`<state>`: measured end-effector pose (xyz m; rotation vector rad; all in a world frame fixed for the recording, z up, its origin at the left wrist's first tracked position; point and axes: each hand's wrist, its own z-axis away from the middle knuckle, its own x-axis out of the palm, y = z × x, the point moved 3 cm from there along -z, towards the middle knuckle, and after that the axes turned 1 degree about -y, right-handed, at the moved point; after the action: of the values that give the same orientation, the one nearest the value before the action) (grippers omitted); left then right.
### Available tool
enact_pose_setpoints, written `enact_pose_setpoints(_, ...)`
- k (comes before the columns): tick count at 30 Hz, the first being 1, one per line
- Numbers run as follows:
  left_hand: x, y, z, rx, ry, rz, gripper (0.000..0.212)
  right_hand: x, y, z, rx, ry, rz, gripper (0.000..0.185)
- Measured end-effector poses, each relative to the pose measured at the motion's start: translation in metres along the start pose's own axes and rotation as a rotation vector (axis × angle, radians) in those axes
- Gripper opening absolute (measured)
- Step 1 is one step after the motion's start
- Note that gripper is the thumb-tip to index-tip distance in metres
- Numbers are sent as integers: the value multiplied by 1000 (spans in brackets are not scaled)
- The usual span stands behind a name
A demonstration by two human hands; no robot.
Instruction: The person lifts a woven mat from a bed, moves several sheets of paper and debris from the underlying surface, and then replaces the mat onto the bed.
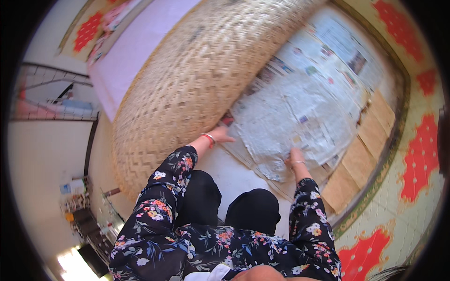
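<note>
A large woven mat [190, 87] curves up on the left, its raised edge running away from me. My left hand [221, 135] is at the near part of that edge, fingers extended and apart, with nothing visible in it. A thin, crinkled, translucent plastic sheet [281, 112] lies over printed newspaper [337, 66] to the right of the mat. My right hand [295, 157] has its fingers curled on the near part of this sheet, where creases gather. The fingertips of that hand are partly hidden.
Brown paper pieces [351, 172] lie along the right side, beside a patterned border [379, 179] and red-and-cream wall covering [420, 158]. Behind the mat is a lilac sheet [137, 45]. A dark metal rack [56, 119] stands at far left. My knees [253, 210] rest on a pale surface [225, 175].
</note>
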<state>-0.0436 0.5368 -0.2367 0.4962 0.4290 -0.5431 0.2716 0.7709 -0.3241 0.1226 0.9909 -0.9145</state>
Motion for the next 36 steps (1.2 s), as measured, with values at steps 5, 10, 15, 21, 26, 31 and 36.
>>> enact_pose_setpoints(5,-51,90,134,461,21,296,61,12,41,-11,14,62,82,43)
enact_pose_setpoints(10,-96,9,291,238,418,426,43,15,33,-18,14,-38,100,41)
enact_pose_setpoints(15,-57,-165,403,-144,967,523,48,17,34,-23,78,-70,111,40)
enact_pose_setpoints(21,59,-250,399,-553,778,403,95,15,66,-38,-74,34,89,41)
enact_pose_setpoints(26,104,-260,392,-601,657,163,125,16,51,-24,-99,-40,54,43)
enact_pose_setpoints(31,93,-265,406,-415,431,202,131,0,40,-14,-55,-62,55,43)
enact_pose_setpoints(36,90,-267,390,-493,322,222,134,-4,28,-15,-24,-42,111,41)
